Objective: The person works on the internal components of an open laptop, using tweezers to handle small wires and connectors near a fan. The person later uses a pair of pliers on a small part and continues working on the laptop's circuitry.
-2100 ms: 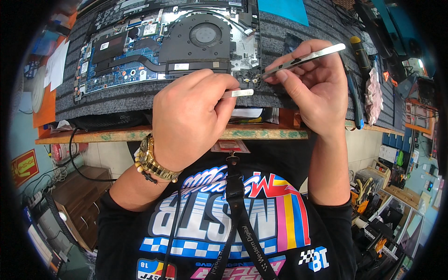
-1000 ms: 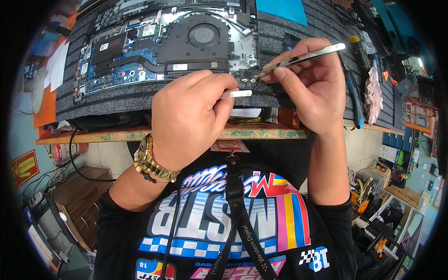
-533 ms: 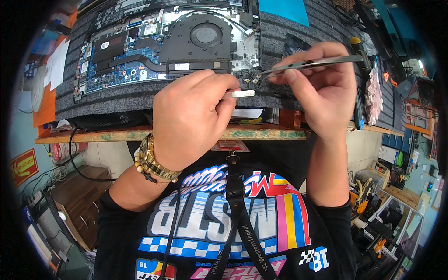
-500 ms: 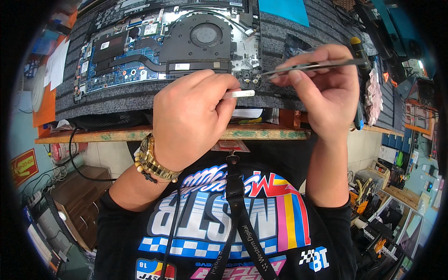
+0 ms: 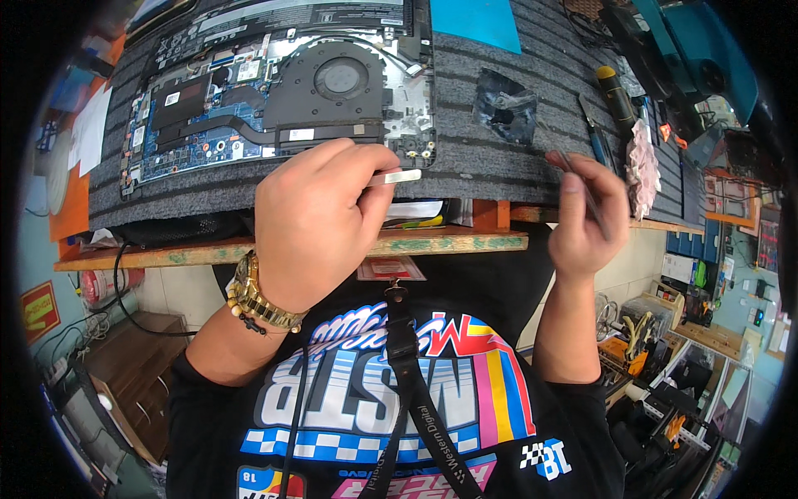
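Note:
An opened laptop (image 5: 328,104) lies on a striped grey mat, its blue circuit board (image 5: 220,150), black fan (image 5: 341,79) and heat pipe showing. My left hand (image 5: 320,212) is closed at the laptop's front edge, gripping a tool of which only a flat silver end (image 5: 395,177) sticks out. Its other end is hidden beneath the hand. To the right, my right hand (image 5: 590,212) pinches slim grey tweezers (image 5: 586,187), pointing up and left toward a crumpled dark plastic bag (image 5: 504,108). Whether the tips hold anything is too small to tell.
A black-and-yellow screwdriver (image 5: 615,96), a thin pointed tool (image 5: 593,125) and a crumpled pinkish wad (image 5: 642,170) lie right of my right hand. A bright blue sheet (image 5: 478,23) is at the back. The wooden table edge (image 5: 332,254) runs in front.
My right hand has moved right, away from the laptop's front corner, tilting the tweezers more upright. The bag is now uncovered. My left hand keeps its grip; the whole view has shifted slightly.

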Demonstrator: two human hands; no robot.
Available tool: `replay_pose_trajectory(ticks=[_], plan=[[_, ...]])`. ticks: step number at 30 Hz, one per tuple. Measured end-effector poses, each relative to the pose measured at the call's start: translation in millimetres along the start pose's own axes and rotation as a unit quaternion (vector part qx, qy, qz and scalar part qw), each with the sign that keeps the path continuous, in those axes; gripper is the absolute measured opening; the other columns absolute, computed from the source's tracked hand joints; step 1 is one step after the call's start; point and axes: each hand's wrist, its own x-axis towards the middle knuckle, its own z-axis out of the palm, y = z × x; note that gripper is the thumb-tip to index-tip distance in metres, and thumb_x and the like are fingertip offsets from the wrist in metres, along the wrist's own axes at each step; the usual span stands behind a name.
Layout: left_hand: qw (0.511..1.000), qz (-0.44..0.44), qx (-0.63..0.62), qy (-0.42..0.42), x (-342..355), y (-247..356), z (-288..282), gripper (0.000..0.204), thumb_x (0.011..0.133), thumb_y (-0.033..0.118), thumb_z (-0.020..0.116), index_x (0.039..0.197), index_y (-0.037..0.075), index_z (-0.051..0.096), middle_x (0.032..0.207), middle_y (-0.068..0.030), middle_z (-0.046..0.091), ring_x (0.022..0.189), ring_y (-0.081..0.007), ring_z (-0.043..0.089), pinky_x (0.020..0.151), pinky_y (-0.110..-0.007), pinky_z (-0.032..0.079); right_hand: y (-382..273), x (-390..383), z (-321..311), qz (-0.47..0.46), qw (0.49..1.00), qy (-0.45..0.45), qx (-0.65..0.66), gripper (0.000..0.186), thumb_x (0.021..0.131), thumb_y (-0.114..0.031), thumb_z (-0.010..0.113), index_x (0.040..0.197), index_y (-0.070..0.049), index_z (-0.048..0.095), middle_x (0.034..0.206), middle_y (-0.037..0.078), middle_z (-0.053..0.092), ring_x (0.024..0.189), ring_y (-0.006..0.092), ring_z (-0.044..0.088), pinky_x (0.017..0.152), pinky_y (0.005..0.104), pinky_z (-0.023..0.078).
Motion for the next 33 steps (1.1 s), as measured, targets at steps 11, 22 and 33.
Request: replay_pose_trajectory(ticks=[11,22,33], plan=[[1.0,-0.01,-0.001,-0.004,0.2,1.1,-1.2,0.014,0.092,0.004,0.086,0.105,0.008,0.084,0.089,-0.0082,0.077,0.08,-0.0323,0.078,0.071,-0.044,0.061,-0.9,8.8,6.8,-0.155,0.974,-0.083,-0.145,0.033,0.092,0.014,0.083,0.124,0.007,0.086,0.115,0.022,0.087,0.114,0.0399,0.085,0.113,0.0568,0.064],[1.0,-0.013,-0.005,-0.006,-0.6,0.8,-1.2,0.016,0.091,0.004,0.087,0.106,0.009,0.084,0.09,-0.0079,0.077,0.082,-0.0321,0.078,0.071,-0.044,0.061,-0.8,4.7,7.0,-0.155,0.971,-0.092,-0.156,0.038,0.091,0.013,0.083,0.127,0.005,0.087,0.12,0.022,0.086,0.119,0.0398,0.084,0.115,0.0566,0.063],[1.0,-0.009,0.0,-0.007,-0.6,0.6,-1.7,0.015,0.091,0.005,0.087,0.106,0.009,0.084,0.091,-0.0081,0.077,0.082,-0.0326,0.078,0.072,-0.044,0.062,-4.9,6.4,6.8,-0.149,0.96,-0.14,-0.189,0.036,0.092,0.009,0.084,0.126,-0.002,0.091,0.126,0.018,0.089,0.129,0.0394,0.083,0.129,0.0605,0.052]])
